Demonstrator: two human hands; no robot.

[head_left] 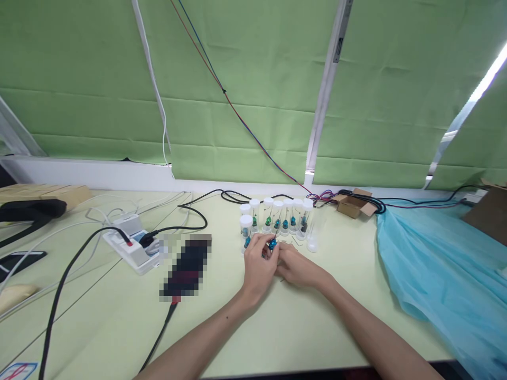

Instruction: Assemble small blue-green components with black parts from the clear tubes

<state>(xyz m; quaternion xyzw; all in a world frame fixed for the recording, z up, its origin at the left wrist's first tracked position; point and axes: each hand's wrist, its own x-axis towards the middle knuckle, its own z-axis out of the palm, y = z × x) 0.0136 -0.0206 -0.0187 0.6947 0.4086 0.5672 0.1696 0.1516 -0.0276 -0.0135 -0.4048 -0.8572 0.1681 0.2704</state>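
The left hand closes its fingertips on a small glossy blue bead-like part with a thin stem; the right hand curls beside it, its grip hidden and impossible to tell. Held toward the far edge of the tabletop, the part is probably light, rigid and slightly slippery: grip the rounded body, as the stem may bend. Beyond, white-capped clear vials stand nearer that edge.

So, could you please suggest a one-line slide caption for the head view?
Both hands meet at a small blue part beside white-capped vials on a pale table.
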